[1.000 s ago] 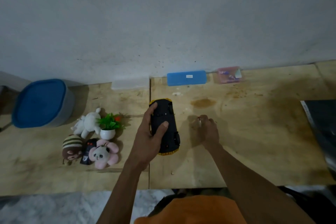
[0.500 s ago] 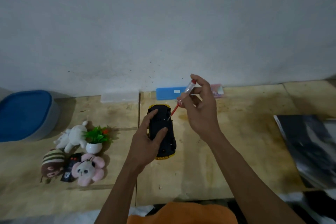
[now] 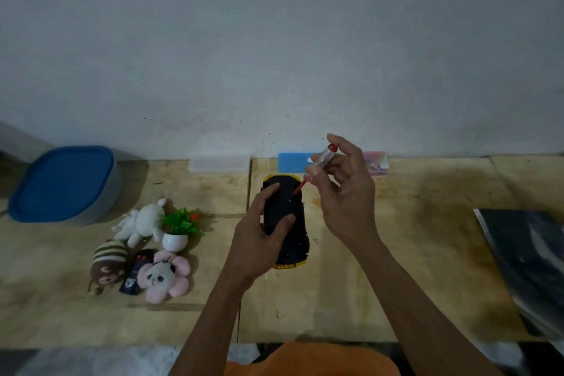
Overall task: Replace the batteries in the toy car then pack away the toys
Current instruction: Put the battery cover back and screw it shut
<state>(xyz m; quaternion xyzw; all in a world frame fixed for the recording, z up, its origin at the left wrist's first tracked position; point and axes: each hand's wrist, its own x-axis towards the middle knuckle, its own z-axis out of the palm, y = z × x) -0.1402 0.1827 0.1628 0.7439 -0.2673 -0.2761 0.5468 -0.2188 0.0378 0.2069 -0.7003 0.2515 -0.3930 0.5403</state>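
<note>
Left hand: the left hand grips the toy car; its fingers are curled over the car's dark underside and the thumb presses the near side of the body.
Right hand: the right hand pinches a screwdriver between thumb and fingertips, the other fingers loosely bent beneath it.
Screwdriver: one, slim, with a clear handle, a red end cap and a red shaft; it slants down from the right fingertips, and its tip reaches the car's underside just beside the left fingers.
Toy car: one, lying upside down on the table under the left fingers; black moulded plastic belly, with yellow body showing at both ends.
Plush toys: three, well off to the left of the left hand: a white fuzzy animal, a brown one with a striped cap, and a pink flower-shaped panda face.
Small plant: one, green plastic leaves in a round white pot, standing among the plush toys.
Dark remote: one small black device lying between the brown and pink toys.
Container: one rounded tub with a smooth blue lid, far left.
Cases by the wall: three flat boxes beyond the fingers: a white one, a blue one, and a pinkish one partly hidden behind the right hand.
Table surface: pale plywood panels, stained and scuffed.
</note>
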